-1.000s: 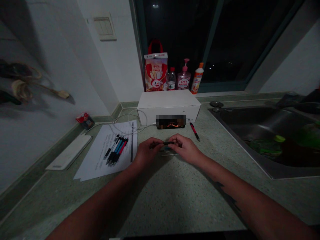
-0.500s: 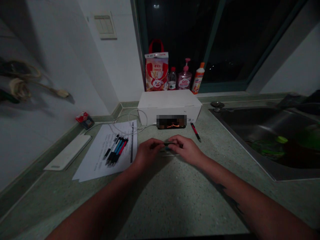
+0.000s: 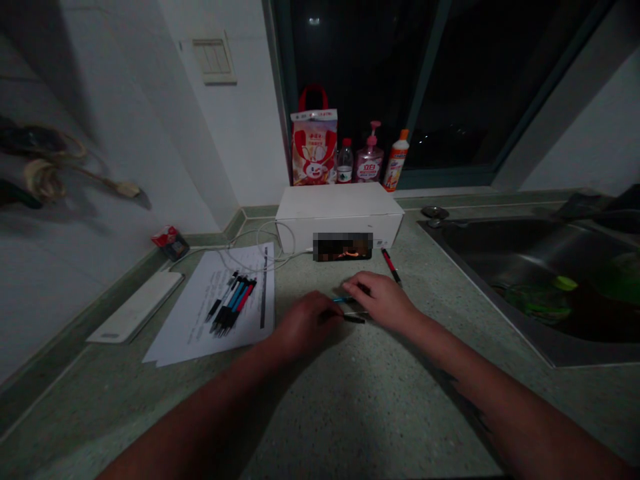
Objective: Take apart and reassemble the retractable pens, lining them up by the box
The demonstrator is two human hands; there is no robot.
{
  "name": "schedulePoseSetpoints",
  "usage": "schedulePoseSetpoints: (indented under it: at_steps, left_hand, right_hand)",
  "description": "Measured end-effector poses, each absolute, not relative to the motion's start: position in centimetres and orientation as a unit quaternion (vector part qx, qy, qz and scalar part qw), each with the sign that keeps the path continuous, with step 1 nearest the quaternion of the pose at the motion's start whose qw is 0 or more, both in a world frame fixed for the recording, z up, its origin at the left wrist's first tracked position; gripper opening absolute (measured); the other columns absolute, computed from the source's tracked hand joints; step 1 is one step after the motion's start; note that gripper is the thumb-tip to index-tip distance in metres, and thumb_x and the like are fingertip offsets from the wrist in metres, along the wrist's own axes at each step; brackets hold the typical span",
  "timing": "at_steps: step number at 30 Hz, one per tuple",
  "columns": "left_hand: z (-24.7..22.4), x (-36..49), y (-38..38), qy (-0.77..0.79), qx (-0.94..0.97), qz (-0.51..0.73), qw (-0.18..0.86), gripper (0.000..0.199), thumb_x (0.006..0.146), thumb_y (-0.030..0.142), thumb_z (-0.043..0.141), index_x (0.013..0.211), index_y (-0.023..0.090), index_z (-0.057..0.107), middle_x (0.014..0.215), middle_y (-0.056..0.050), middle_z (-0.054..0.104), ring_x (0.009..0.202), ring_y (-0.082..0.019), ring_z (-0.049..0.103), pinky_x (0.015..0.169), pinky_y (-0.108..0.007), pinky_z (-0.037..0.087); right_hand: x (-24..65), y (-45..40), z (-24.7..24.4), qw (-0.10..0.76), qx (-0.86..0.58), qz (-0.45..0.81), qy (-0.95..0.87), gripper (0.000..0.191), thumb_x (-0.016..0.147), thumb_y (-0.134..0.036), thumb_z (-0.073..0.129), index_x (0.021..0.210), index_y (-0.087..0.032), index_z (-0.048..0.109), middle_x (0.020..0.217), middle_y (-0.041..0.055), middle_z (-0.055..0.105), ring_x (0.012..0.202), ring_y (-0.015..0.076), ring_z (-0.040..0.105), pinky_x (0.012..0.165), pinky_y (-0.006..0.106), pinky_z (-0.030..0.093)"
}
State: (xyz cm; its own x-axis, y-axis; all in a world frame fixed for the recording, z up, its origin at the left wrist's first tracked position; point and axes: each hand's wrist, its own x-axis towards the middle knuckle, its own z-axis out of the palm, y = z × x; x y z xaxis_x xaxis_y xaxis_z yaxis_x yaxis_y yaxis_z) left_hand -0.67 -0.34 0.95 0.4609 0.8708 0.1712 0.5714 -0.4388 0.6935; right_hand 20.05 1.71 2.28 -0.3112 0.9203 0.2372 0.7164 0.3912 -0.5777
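My left hand (image 3: pixel 310 321) is low over the counter, its fingers closed on a slim black pen part (image 3: pixel 355 320) whose end sticks out to the right. My right hand (image 3: pixel 383 297) is just beside it, thumb and fingers pinched together. Whatever is in that pinch is hidden or too small to make out. Between the two hands a thin blue pen piece (image 3: pixel 342 300) shows, partly covered by the fingers. To the left, several pens (image 3: pixel 234 303) in black, blue, red and clear lie side by side on printed paper sheets (image 3: pixel 200 327).
A phone (image 3: pixel 343 252) leans on a white box (image 3: pixel 340 202) behind my hands, with a white cable looping left. A red and black pen (image 3: pixel 391 265) lies to the right. Beyond it is a steel sink (image 3: pixel 545 353). A white flat bar (image 3: pixel 137 307) rests at left.
My hands were close together on a small dark piece. Now the left hand has dropped nearer me, and the right has shifted slightly right. The black part's end and blue piece show more clearly.
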Motion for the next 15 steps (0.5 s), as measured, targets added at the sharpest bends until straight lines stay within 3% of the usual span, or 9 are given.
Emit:
schedulePoseSetpoints:
  at_steps: [4,8,15]
  left_hand:
    - [1.1,-0.2,-1.1,0.373,0.880,0.190,0.225,0.011,0.083,0.016,0.068,0.090,0.019,0.075,0.091,-0.007,0.074,0.093,-0.024,0.065,0.084,-0.035,0.050]
    - [1.1,-0.8,-0.4,0.425,0.854,0.210,0.214,0.007,0.085,0.021,0.067,0.087,0.020,0.074,0.090,-0.006,0.071,0.088,-0.023,0.064,0.080,-0.034,0.049]
    - [0.5,-2.1,1.5,0.510,0.821,0.202,0.159,0.016,0.090,0.021,0.059,0.093,0.022,0.074,0.095,-0.008,0.070,0.093,-0.025,0.063,0.081,-0.036,0.048]
  right_hand:
    - [20.1,1.6,2.2,0.230,-0.505,0.160,-0.816,0.017,0.095,-0.029,0.062,0.082,-0.020,0.069,0.079,0.0025,0.068,0.071,0.0158,0.058,0.065,0.028,0.037]
    - [20.2,1.3,2.2,0.169,-0.485,0.155,-0.844,0.003,0.086,-0.020,0.067,0.084,-0.021,0.069,0.082,0.0008,0.067,0.073,0.0150,0.058,0.064,0.027,0.035]
    - [20.4,1.1,1.9,0.113,-0.476,0.126,-0.863,0.008,0.084,-0.016,0.062,0.084,-0.021,0.068,0.084,0.0028,0.067,0.072,0.0166,0.059,0.062,0.029,0.032]
